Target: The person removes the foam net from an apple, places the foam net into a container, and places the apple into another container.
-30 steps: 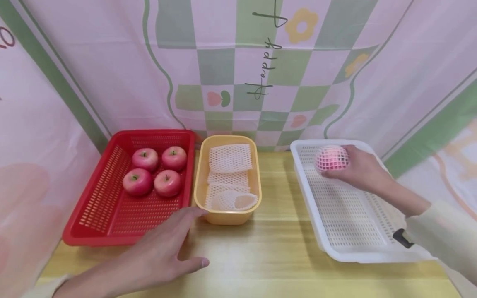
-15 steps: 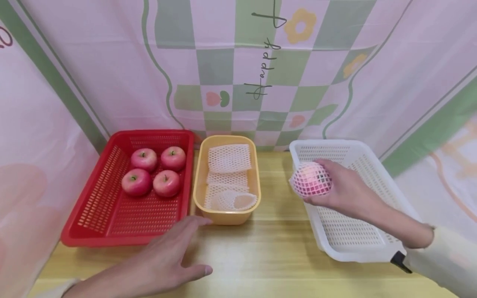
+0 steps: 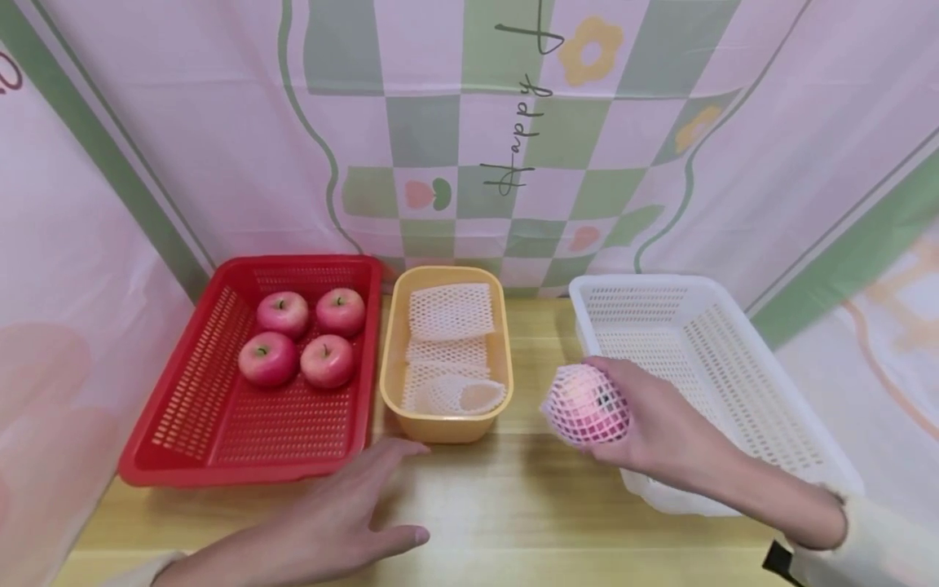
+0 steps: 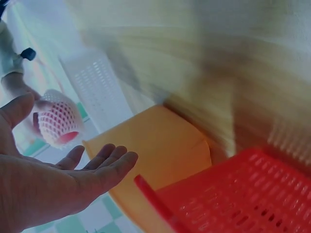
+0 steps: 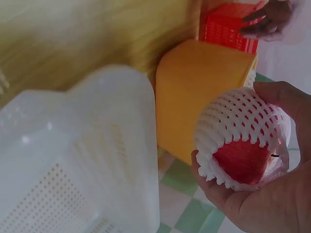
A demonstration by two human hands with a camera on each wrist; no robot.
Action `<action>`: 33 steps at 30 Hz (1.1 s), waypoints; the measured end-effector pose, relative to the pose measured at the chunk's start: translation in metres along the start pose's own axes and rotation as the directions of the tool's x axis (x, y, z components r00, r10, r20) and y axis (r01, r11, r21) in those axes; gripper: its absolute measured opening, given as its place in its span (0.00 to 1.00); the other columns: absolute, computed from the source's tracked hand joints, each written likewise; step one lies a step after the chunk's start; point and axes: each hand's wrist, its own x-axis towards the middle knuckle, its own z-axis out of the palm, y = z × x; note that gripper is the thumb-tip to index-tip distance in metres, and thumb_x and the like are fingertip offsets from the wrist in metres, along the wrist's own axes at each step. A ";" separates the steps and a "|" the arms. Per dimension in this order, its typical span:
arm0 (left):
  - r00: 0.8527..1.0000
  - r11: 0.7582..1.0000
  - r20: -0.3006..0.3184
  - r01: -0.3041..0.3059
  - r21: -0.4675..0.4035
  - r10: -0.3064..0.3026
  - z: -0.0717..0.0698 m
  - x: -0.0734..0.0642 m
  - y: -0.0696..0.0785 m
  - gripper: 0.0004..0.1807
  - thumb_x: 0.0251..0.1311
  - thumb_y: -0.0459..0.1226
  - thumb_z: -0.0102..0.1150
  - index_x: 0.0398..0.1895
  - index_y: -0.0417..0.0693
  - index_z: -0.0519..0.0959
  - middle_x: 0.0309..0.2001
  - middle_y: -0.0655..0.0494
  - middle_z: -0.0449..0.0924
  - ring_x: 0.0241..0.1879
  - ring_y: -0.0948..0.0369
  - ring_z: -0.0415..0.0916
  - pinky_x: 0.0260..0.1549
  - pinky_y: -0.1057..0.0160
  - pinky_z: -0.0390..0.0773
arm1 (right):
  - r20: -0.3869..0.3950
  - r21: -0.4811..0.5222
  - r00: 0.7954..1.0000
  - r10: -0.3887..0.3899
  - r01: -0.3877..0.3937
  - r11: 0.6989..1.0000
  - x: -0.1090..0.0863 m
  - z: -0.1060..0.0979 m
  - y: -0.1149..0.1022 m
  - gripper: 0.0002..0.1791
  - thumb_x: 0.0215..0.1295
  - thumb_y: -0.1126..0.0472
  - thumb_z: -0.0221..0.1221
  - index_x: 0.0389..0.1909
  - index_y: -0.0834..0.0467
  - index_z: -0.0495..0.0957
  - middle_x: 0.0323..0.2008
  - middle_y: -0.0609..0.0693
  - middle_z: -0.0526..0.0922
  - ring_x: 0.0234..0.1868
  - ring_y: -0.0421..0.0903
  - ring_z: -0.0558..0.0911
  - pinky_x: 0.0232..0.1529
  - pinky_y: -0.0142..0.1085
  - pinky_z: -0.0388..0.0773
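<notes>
My right hand [image 3: 663,420] grips an apple [image 3: 589,403] in a white foam net, holding it above the table by the left edge of the white basket [image 3: 741,391]. In the right wrist view, red skin of the apple [image 5: 243,160] shows through the opening of the net [image 5: 238,114], and thumb and fingers curve round its sides. My left hand [image 3: 330,518] hovers in front of the red basket [image 3: 286,432], fingers extended and holding nothing. The left wrist view shows that hand [image 4: 63,179] with its palm turned up.
Several bare apples [image 3: 268,359] sit in the red basket at the left. Between the two baskets stands a yellow bin [image 3: 447,428] holding white foam nets [image 3: 451,311]. A patterned cloth [image 3: 425,130] hangs behind the wooden table [image 3: 506,522].
My right hand has carried the netted apple out of the white basket, leftward and toward me. My left hand has shifted slightly right and nearer to me.
</notes>
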 end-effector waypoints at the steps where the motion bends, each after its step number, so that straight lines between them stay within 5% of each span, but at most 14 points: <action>1: 1.000 1.000 -0.004 -0.009 0.003 0.009 0.001 0.000 0.000 0.43 0.62 0.63 0.69 0.75 0.58 0.67 0.71 0.56 0.71 0.68 0.54 0.72 0.63 0.40 0.78 | -0.001 -0.006 1.000 -0.010 0.010 1.000 -0.003 0.003 -0.001 0.52 0.41 0.53 0.85 0.68 0.64 0.73 0.56 0.59 0.84 0.52 0.55 0.86 0.49 0.51 0.88; 10: 0.992 0.992 -0.019 -0.127 0.010 0.127 0.012 0.007 -0.006 0.33 0.67 0.59 0.67 0.71 0.60 0.73 0.66 0.63 0.76 0.63 0.61 0.75 0.62 0.51 0.80 | 0.009 -0.065 0.997 -0.081 0.081 0.995 -0.021 0.029 -0.005 0.54 0.36 0.54 0.86 0.67 0.63 0.72 0.57 0.55 0.84 0.53 0.52 0.86 0.51 0.50 0.88; 16: 0.978 0.982 -0.087 -0.190 0.020 0.191 0.021 0.013 -0.011 0.28 0.69 0.54 0.68 0.68 0.58 0.75 0.62 0.62 0.79 0.60 0.60 0.78 0.59 0.54 0.81 | 0.072 -0.021 0.994 -0.080 0.081 0.996 -0.026 0.044 -0.008 0.56 0.34 0.56 0.86 0.70 0.62 0.71 0.58 0.53 0.82 0.52 0.51 0.86 0.50 0.46 0.88; 22: 0.974 0.977 -0.132 -0.196 -0.090 0.183 0.030 0.021 -0.012 0.27 0.69 0.49 0.69 0.67 0.53 0.76 0.61 0.62 0.80 0.58 0.55 0.81 0.56 0.53 0.84 | 0.097 -0.008 0.989 -0.110 0.112 0.994 -0.030 0.060 -0.011 0.57 0.34 0.56 0.85 0.70 0.62 0.70 0.56 0.51 0.82 0.50 0.49 0.85 0.49 0.45 0.88; 33: 0.968 0.924 -0.161 -0.233 -0.305 0.191 0.051 0.042 -0.009 0.19 0.69 0.37 0.69 0.60 0.42 0.79 0.58 0.52 0.81 0.60 0.49 0.80 0.59 0.57 0.84 | 0.115 0.016 0.983 -0.143 0.143 0.990 -0.033 0.081 -0.020 0.57 0.36 0.52 0.85 0.71 0.60 0.70 0.58 0.50 0.82 0.51 0.49 0.85 0.51 0.45 0.88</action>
